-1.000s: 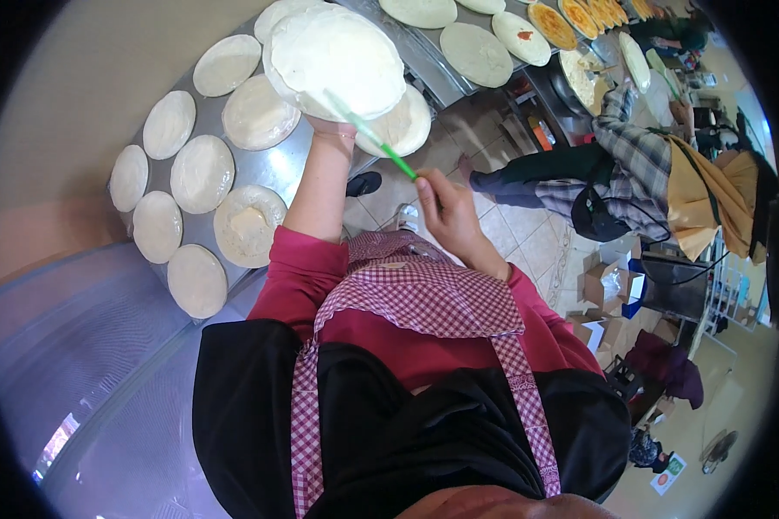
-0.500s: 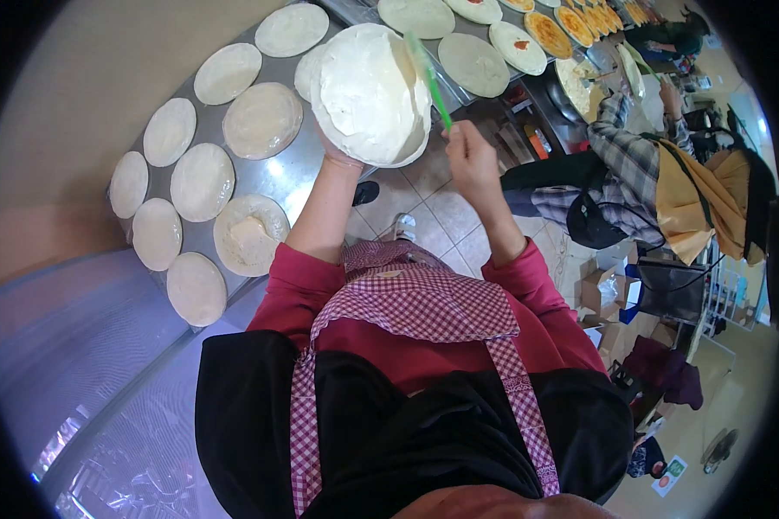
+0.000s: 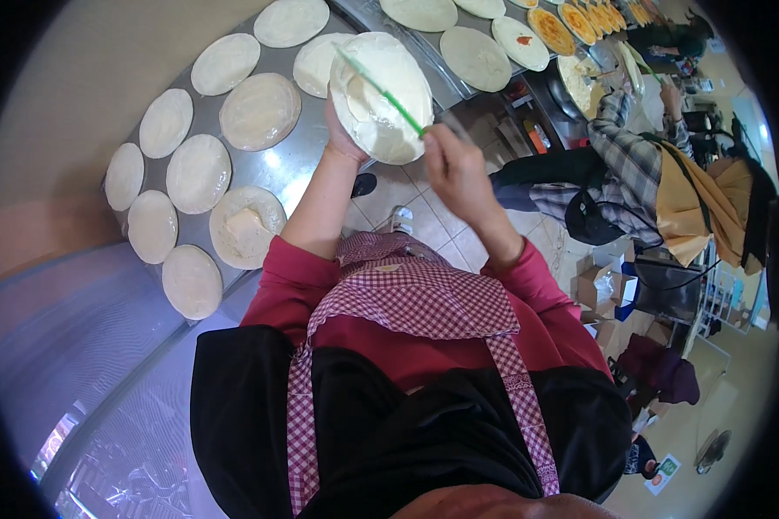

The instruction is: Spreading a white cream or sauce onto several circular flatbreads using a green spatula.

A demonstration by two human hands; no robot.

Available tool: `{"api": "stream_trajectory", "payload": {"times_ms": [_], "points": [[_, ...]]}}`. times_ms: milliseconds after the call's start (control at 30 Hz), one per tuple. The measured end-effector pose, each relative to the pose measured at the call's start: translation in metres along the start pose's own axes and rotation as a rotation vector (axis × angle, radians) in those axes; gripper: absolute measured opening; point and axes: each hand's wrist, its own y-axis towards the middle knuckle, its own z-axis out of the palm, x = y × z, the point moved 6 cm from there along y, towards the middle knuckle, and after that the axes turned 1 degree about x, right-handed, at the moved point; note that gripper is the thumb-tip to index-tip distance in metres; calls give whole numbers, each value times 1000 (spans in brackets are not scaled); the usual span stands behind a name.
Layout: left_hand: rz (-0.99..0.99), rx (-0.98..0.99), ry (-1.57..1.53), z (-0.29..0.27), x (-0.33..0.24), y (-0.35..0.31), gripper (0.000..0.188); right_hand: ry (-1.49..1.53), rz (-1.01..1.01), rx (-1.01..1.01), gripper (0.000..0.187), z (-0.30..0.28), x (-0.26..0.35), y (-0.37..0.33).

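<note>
The right grip (image 3: 460,169) is clenched around the handle of a green spatula (image 3: 389,99), whose blade lies across the white-coated face of a tilted disc (image 3: 398,130); the left grip (image 3: 344,138) holds this disc from below, its fingers mostly hidden. The disc is held up by the edge of a metal surface (image 3: 273,177) bearing similar pale discs (image 3: 199,173), one topped with a lump (image 3: 247,225). Farther right, a co-worker in a plaid sleeve (image 3: 616,130) stands near a pan (image 3: 573,84) and orange-topped discs (image 3: 551,32).
</note>
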Motion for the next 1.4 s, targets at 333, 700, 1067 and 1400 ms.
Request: {"api": "stream_trajectory", "payload": {"times_ms": [333, 700, 1067, 1400], "points": [[-158, 180, -82, -25, -8, 5, 53, -150, -213, 277, 13, -21, -17, -11], [-410, 438, -335, -28, 3, 2, 57, -232, -301, 261, 17, -32, -34, 14], [65, 151, 60, -26, -52, -1, 63, 30, -137, 375, 22, -53, -59, -10], [18, 271, -142, -7, -46, 7, 68, 148, 337, -58, 30, -44, -91, -12]]}}
